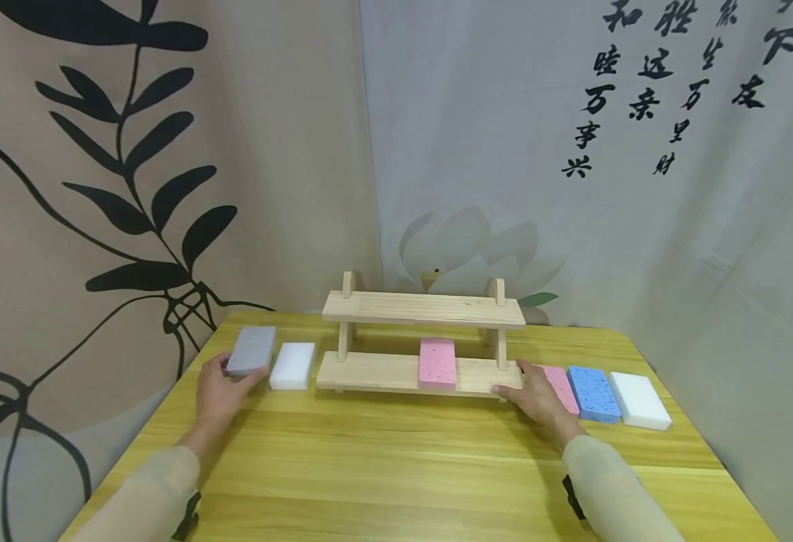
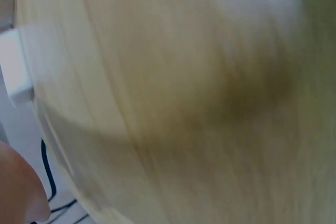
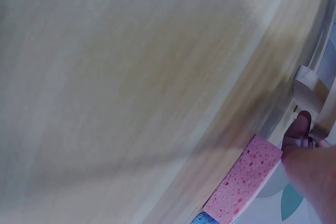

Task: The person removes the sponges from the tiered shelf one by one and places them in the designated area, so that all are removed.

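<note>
At the table's left side my left hand (image 1: 218, 397) holds a grey sponge (image 1: 252, 348) between thumb and fingers. Just right of it lies a white sponge (image 1: 293, 366). A two-tier wooden shelf (image 1: 376, 370) stands at the back middle, with a pink sponge (image 1: 437, 364) on its lower board. My right hand (image 1: 541, 399) grips the right end of that lower board, thumb on the front edge. In the right wrist view, the hand (image 3: 310, 169) is at the shelf end beside another pink sponge (image 3: 244, 182). The left wrist view shows little of the left hand (image 2: 21, 187).
Right of the shelf, a pink sponge (image 1: 560, 388), a blue sponge (image 1: 594, 394) and a white sponge (image 1: 640, 400) lie in a row on the wooden table (image 1: 396, 474). A printed cloth (image 1: 288, 165) hangs behind the table.
</note>
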Tool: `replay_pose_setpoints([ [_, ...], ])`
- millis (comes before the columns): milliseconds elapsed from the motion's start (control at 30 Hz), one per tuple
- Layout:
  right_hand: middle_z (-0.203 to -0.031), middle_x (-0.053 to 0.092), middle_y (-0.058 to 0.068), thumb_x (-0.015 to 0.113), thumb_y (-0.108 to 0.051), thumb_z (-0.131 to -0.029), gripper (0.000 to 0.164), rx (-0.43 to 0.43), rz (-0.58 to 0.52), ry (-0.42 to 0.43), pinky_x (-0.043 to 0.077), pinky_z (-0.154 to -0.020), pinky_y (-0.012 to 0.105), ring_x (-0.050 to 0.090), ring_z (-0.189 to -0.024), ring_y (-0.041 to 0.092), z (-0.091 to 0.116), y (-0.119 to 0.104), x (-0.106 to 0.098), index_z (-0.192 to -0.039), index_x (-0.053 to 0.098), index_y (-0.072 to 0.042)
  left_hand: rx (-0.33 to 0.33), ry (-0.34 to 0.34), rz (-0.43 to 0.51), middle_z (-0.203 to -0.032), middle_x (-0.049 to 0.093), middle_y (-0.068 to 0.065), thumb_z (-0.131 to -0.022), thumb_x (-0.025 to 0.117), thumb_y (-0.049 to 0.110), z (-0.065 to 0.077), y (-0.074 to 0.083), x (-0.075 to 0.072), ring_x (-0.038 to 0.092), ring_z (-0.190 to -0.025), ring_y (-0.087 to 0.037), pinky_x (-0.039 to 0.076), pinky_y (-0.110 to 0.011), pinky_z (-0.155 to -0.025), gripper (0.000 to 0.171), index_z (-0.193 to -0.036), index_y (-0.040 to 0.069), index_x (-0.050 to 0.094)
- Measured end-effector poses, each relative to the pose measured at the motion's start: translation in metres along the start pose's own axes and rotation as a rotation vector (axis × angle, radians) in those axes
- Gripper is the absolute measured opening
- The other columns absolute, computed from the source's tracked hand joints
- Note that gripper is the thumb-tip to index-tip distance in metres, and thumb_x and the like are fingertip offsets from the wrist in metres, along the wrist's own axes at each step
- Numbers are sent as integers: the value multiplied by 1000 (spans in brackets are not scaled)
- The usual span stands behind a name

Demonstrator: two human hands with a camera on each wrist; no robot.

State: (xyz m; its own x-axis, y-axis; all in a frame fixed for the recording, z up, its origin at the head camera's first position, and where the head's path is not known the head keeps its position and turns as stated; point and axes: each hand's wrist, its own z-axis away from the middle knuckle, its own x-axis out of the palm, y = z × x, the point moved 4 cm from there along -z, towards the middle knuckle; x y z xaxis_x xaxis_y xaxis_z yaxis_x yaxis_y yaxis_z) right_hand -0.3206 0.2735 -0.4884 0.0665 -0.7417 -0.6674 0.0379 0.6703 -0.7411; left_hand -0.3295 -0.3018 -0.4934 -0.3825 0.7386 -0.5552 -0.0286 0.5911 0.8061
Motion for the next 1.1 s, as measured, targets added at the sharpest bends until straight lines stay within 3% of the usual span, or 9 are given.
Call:
replay_pose_setpoints([
  [400, -153, 21, 34, 72, -46, -89, 101, 18, 2, -3, 23, -112, 62, 27, -139, 48, -1, 2, 0, -153, 17, 9, -9, -114, -96, -135, 42, -34, -86, 75, 47, -4, -13, -2, 44, -122, -46, 35, -60, -105, 96, -144, -15, 31],
  [667, -154, 21, 34, 72, -46, -89, 101, 15, 6, -2, 23, -112, 62, 27, -139, 48, -3, 3, 0, -153, 17, 9, -24, -179, -181, -132, 44, -38, -89, 72, 46, -4, -21, 0, 46, -118, -50, 38, -60, -99, 90, -140, -17, 34],
  [833, -153, 22, 34, 73, -46, -89, 101, 18, 0, -2, 24, -112, 61, 29, -139, 48, -2, 1, 0, -153, 17, 9, -40, -189, -204, -129, 47, -36, -92, 68, 40, -4, -20, 2, 49, -115, -47, 38, -59, -97, 79, -138, -16, 36],
  [1100, -154, 21, 34, 73, -46, -89, 101, 20, 0, 2, 23, -113, 61, 28, -139, 47, -2, 1, 0, -153, 17, 9, -89, -202, -199, -133, 44, -35, -96, 60, 35, -6, -18, 3, 46, -119, -47, 34, -61, -101, 78, -145, -16, 28],
])
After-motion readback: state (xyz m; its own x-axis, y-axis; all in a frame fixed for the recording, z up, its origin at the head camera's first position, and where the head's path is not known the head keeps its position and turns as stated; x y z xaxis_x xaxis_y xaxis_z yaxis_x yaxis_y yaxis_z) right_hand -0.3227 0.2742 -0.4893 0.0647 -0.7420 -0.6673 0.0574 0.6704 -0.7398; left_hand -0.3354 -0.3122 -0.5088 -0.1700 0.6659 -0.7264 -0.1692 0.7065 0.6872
